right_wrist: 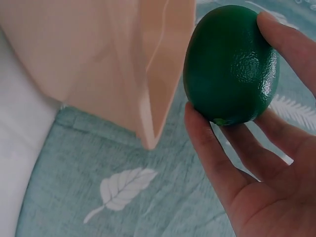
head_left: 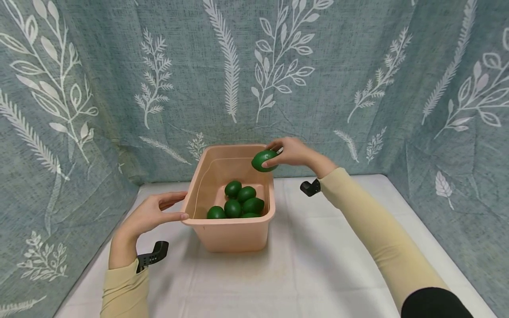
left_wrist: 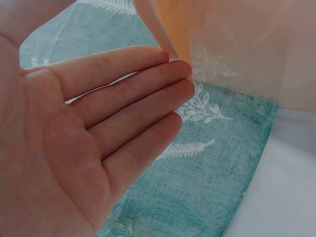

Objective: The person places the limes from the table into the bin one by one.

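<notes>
A peach-coloured plastic bin stands on the white cloth, with several green limes lying at its near end. Over the bin's far right rim my right hand holds another lime. In the right wrist view, thumb and fingertips pinch that lime from opposite sides, beside the bin wall. At the bin's left side my left hand touches the rim with its thumb and fingertips. Its fingers look nearly straight in the left wrist view, tips against the bin's edge.
A white cloth covers the table. Blue-green fabric with white leaf prints hangs behind and at both sides. Each wrist carries a black camera mount. A black round shape cuts into the bottom right corner.
</notes>
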`<control>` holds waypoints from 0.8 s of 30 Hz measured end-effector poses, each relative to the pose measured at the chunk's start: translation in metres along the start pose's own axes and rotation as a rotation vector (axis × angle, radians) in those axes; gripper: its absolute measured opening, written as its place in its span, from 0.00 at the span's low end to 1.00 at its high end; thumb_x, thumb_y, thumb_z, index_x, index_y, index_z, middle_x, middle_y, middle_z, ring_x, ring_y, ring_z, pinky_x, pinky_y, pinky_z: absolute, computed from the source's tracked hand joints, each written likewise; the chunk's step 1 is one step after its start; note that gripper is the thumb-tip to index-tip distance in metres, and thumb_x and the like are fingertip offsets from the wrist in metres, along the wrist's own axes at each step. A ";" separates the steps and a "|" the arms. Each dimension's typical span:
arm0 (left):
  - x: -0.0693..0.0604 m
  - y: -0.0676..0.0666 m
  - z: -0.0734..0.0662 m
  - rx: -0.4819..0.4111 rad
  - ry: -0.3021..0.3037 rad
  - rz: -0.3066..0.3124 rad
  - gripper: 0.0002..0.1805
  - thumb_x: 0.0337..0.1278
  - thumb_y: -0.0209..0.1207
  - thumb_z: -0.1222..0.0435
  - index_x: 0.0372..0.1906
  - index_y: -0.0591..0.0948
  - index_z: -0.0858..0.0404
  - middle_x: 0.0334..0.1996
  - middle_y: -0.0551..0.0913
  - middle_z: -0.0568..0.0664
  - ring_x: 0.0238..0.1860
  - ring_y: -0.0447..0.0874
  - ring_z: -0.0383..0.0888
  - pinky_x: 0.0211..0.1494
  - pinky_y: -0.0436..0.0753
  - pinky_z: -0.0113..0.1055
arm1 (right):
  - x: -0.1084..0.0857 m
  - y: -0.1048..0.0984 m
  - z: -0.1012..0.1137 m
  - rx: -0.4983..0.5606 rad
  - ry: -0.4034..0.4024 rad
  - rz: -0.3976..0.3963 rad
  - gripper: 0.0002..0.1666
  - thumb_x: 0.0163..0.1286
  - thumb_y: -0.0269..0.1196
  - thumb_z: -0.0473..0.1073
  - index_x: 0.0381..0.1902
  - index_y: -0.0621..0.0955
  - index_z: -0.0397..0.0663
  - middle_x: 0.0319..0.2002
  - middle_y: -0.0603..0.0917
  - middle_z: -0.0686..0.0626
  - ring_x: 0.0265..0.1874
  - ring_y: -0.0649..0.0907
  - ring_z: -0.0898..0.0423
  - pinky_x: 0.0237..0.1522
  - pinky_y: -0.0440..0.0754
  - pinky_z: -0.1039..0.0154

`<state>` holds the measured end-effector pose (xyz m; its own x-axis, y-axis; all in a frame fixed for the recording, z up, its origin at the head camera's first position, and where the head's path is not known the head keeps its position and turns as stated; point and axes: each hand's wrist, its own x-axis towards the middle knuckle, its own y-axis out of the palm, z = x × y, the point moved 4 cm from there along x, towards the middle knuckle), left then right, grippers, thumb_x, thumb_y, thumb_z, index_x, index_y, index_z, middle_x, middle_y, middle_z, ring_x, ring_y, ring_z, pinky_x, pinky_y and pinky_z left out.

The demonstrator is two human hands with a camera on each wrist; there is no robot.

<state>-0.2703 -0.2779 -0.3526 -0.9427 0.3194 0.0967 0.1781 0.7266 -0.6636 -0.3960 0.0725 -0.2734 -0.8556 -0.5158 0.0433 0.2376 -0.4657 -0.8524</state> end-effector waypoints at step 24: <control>-0.001 0.000 0.001 0.002 -0.010 -0.001 0.39 0.52 0.66 0.51 0.67 0.68 0.62 0.66 0.69 0.59 0.69 0.61 0.62 0.67 0.68 0.58 | 0.037 0.024 0.051 0.082 -0.080 -0.007 0.32 0.64 0.65 0.54 0.63 0.73 0.50 0.59 0.78 0.45 0.57 0.79 0.52 0.55 0.81 0.59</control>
<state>-0.2696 -0.2791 -0.3538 -0.9455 0.3131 0.0900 0.1771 0.7257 -0.6648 -0.3984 0.0062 -0.2655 -0.8188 -0.5665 0.0934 0.2711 -0.5248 -0.8069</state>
